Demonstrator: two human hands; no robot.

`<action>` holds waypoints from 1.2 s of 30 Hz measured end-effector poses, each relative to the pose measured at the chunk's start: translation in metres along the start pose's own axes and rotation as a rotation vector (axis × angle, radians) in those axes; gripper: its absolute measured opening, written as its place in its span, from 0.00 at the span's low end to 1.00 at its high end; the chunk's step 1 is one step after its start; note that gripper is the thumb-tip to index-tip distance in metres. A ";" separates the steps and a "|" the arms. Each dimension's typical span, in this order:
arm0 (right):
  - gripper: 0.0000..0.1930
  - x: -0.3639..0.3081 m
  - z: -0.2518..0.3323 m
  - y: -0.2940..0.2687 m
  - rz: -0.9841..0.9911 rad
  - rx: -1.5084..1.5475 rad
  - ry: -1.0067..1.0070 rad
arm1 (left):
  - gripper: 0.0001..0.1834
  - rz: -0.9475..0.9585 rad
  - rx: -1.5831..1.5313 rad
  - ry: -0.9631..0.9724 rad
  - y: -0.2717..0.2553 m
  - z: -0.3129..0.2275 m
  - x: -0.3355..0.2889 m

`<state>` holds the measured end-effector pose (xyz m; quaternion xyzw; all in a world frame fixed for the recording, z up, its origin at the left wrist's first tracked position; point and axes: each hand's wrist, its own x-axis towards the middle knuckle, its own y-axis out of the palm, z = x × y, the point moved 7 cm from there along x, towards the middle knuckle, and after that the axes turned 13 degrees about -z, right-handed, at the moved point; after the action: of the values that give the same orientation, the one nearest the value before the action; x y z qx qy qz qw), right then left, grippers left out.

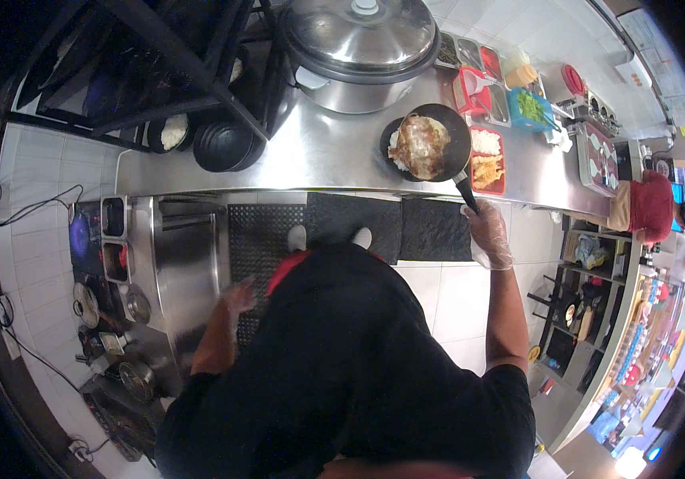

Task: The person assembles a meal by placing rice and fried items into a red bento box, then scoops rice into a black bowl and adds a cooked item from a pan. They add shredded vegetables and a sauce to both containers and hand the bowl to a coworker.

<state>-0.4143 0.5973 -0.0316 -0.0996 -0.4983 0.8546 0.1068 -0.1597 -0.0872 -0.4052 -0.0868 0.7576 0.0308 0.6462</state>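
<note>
The person stands over the scene in a black top, forearms entering from the lower edge. The right hand (pixel 487 233), in a thin clear glove, is clamped around the black handle (pixel 465 190) of a small black frying pan (pixel 426 144); the grip is closed on that handle. The pan rests on the stainless steel table (pixel 310 156), up and slightly left of the hand, and its long axis runs from the handle at lower right to the bowl at upper left, so the handle end points back toward the holding hand. The pan holds a browned egg-covered topping with white rice showing at its left edge. The left hand (pixel 238 299) hangs low on the person's left, motion-blurred, well apart from the pan and touching nothing visible; whether its fingers are apart or together cannot be told. The right hand is therefore the nearer by far. Just beside the pan, to its right, a red tray (pixel 487 162) carries white rice and fried pieces. Farther back stands a large lidded steel pot (pixel 361 48), with ingredient containers ranged to its right. Black rubber mats (pixel 390 227) cover the white tiled floor (pixel 446 307) beneath the table, and another person in a red cap works at the far right.
</note>
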 end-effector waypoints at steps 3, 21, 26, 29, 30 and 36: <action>0.15 0.004 -0.002 -0.002 0.021 -0.044 0.026 | 0.26 -0.001 -0.069 -0.006 0.005 0.023 -0.017; 0.15 0.022 0.004 0.000 0.048 -0.144 -0.122 | 0.21 -0.071 -0.165 0.107 0.042 -0.004 -0.027; 0.14 0.021 0.010 0.003 0.002 -0.186 -0.135 | 0.31 -0.155 -0.147 0.083 0.051 0.022 -0.029; 0.13 0.019 0.013 0.006 -0.019 -0.206 -0.163 | 0.37 -0.226 -0.078 0.061 0.059 0.028 -0.050; 0.13 0.019 0.015 0.006 -0.028 -0.207 -0.187 | 0.38 -0.254 -0.049 0.066 0.061 0.028 -0.059; 0.14 0.022 0.019 0.009 -0.052 -0.241 -0.223 | 0.39 -0.231 -0.023 0.124 0.070 0.022 -0.072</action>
<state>-0.4414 0.5836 -0.0316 -0.0033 -0.6086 0.7912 0.0601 -0.1398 -0.0088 -0.3429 -0.1828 0.7805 -0.0405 0.5965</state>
